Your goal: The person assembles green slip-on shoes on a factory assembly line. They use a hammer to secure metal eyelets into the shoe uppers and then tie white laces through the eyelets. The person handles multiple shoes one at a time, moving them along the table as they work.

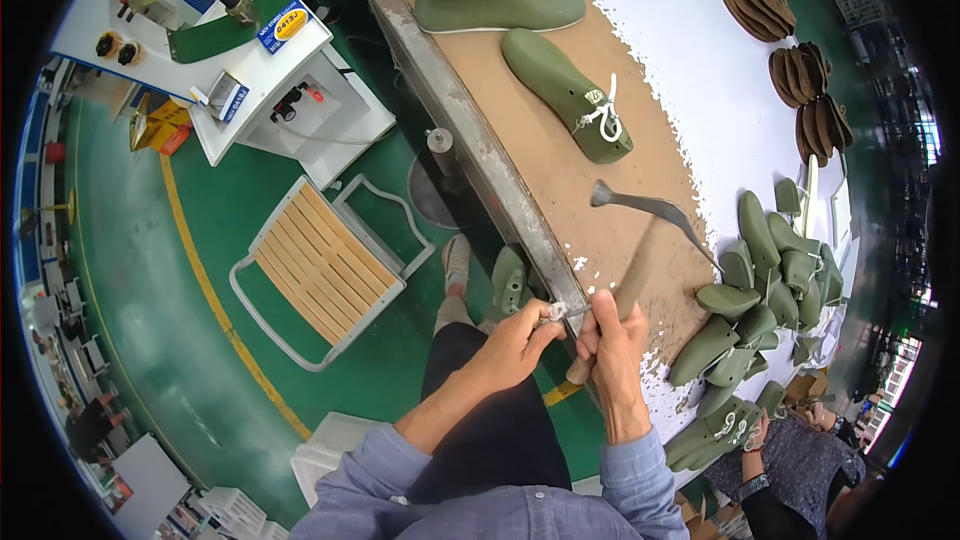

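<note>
My right hand (617, 352) is closed round the wooden handle of a hammer (638, 265). Its long, curved metal head extends over the brown board on the bench. Fingers and thumb of my left hand (512, 348) pinch something small and whitish at the bench edge, just left of my right hand; its kind is unclear. A thin metallic piece shows between the two hands. Beyond the hammer lies a green shoe last (548, 75) with a white cord tied at one end. Another green last (509, 278) shows below the bench edge, near my shoe.
More green lasts (497, 0) line the bench's far end; several are heaped (735, 280) at right. Stacked brown pieces (755, 5) lie along the far right. A slatted chair (322, 265) and white workstation (300, 50) stand left. A co-worker (790, 460) handles lasts at lower right.
</note>
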